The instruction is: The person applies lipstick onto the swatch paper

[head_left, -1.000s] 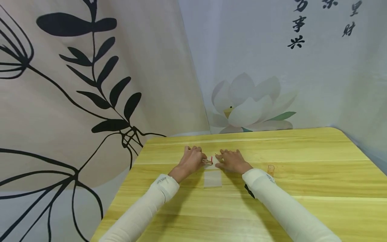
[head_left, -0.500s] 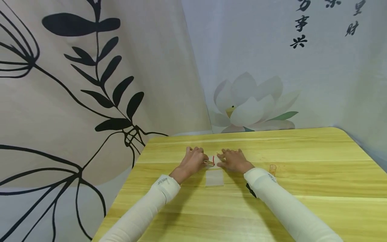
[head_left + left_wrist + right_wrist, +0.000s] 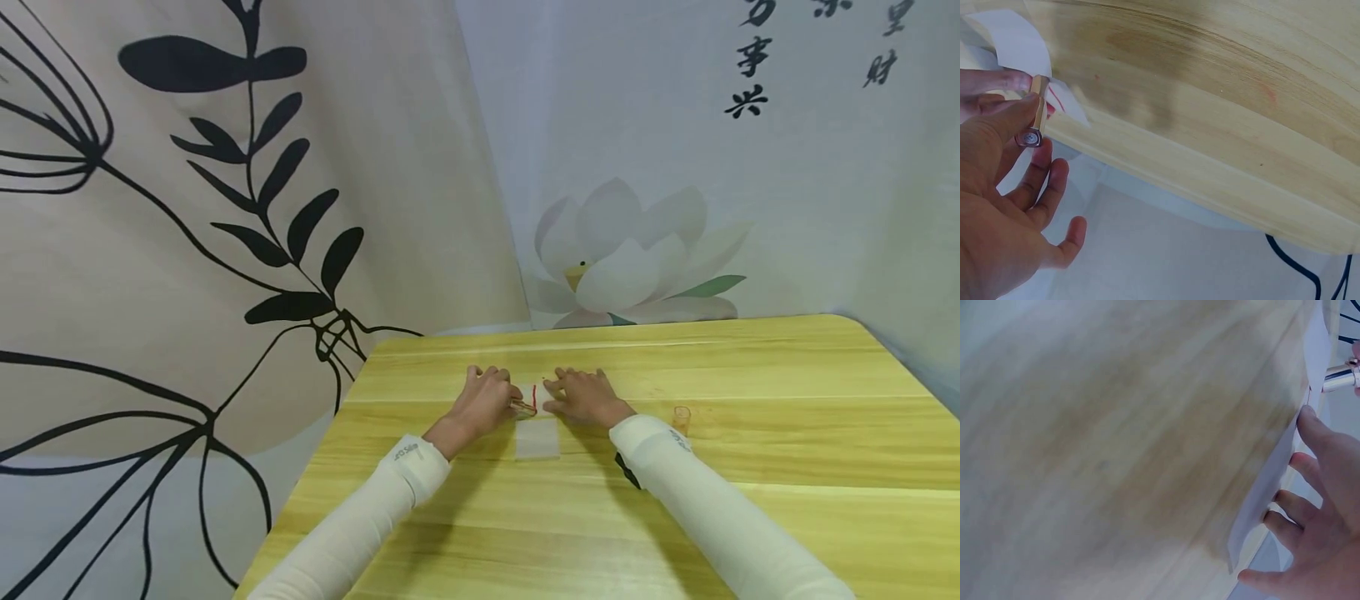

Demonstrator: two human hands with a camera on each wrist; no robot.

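Observation:
My left hand pinches a gold-coloured lipstick between thumb and forefinger, the other fingers held loosely out. Its tip is at a small white paper, by the lower end of a red stroke. On the other side of that stroke, my right hand rests with fingers spread along the paper, holding it down. The right wrist view also catches the lipstick's shiny tube beyond the thumb.
A second pale square sheet lies just in front of the hands. Right of the right wrist is a small transparent orange cap-like piece. The wooden table ends at a printed curtain behind.
The lipstick has come slightly towards the person, and the red stroke looks a little longer. My right hand keeps its place on the paper. The head view has turned slightly left.

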